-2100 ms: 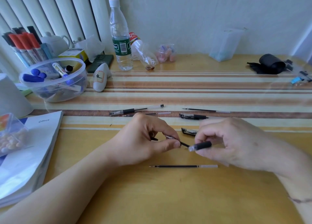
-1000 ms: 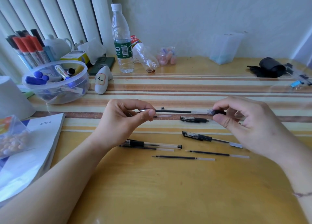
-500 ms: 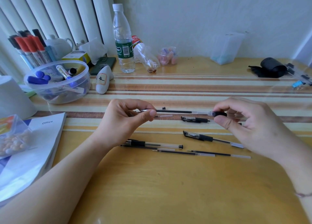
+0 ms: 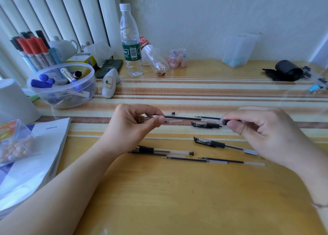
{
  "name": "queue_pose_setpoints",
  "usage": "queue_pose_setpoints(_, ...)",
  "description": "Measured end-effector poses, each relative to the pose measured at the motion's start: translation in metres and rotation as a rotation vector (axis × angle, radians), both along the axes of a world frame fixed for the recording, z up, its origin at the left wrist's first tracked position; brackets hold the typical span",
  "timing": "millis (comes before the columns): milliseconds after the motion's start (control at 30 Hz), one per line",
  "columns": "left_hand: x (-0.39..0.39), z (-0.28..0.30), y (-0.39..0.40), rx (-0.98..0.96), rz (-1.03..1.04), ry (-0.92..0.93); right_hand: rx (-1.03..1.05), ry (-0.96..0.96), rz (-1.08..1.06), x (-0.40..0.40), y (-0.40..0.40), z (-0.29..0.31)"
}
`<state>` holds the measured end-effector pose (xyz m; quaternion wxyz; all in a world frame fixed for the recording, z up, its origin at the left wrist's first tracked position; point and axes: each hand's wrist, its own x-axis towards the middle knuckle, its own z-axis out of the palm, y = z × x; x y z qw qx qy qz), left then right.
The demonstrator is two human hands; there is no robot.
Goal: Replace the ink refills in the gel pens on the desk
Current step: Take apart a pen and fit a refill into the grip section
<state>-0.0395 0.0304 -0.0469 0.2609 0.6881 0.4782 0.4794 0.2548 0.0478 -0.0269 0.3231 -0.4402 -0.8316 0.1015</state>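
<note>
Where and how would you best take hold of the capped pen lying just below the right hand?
Hold the capped pen at its ribbed black grip, coming from above with thumb and finger across the barrel. It lies flat, tilted slightly, with bare desk on both sides; the ribbing probably resists slipping.

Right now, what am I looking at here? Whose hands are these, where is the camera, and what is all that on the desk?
No machine here: a person wears a camera on the head, looking down at their own hands. The left hand pinches one end of a thin ink refill, and the right hand pinches the black piece at the other end. On the desk lie loose refills, a gel pen and a pen part with a clip. Farther back stand a water bottle and a tub of markers.
</note>
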Motion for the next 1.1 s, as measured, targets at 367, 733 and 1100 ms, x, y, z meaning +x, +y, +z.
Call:
queue_pose_setpoints(367,0.001,-0.003,-0.001,0.067,0.053,0.176,0.051,-0.13,0.002,-0.007,-0.004,0.005)
queue_pose_setpoints(733,0.032,-0.006,-0.016,-0.016,0.036,0.258,0.07,-0.029,0.093,-0.042,-0.018,-0.02)
queue_pose_setpoints(1100,0.028,-0.003,-0.015,-0.033,0.02,0.25,0.005,0.053,0.082,-0.042,-0.021,-0.016)
